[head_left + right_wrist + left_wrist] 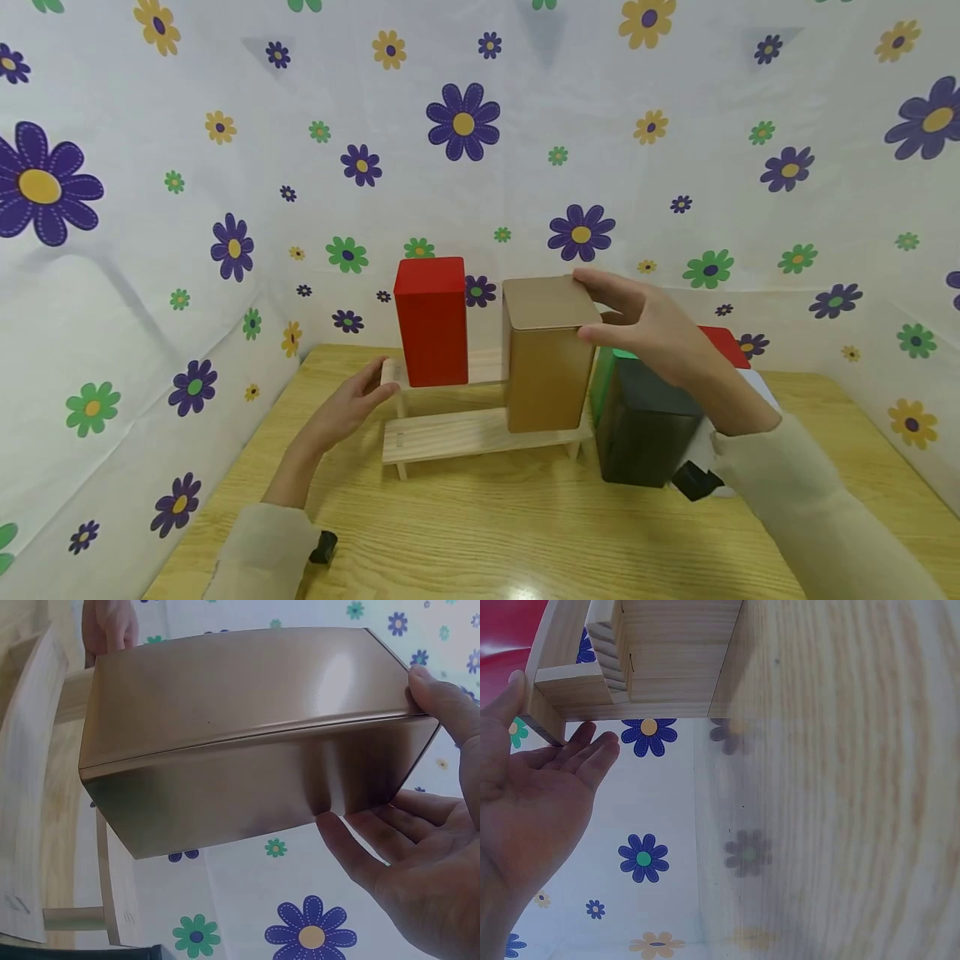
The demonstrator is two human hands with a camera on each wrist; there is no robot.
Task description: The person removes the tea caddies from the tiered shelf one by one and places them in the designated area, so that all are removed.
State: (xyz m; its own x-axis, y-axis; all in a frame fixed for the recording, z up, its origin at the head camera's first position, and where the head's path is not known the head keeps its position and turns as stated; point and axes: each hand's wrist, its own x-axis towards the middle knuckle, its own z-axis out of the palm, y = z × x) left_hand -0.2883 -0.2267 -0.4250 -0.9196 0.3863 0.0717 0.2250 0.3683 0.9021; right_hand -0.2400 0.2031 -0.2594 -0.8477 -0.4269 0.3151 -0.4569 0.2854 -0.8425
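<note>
A two-step wooden rack (442, 439) stands on the table. A glossy red box (432, 329) sits upright on its upper step. My left hand (350, 407) holds the left end of that step; in the left wrist view the thumb lies over the wood and the fingers reach under it. With thumb and fingers, my right hand (648, 329) grips the top end of a gold rectangular box (551, 375). The gold box is upright, and its bottom overlaps the right part of the lower step in the head view. In the right wrist view the fingertips (330, 821) press its side.
Right of the rack stands a dark box (648, 425), with a green box (602, 379) partly hidden behind it. Another red box (724, 346) and a white thing (757, 385) show behind my right forearm. A flowered cloth (540, 183) surrounds the wooden table (480, 533).
</note>
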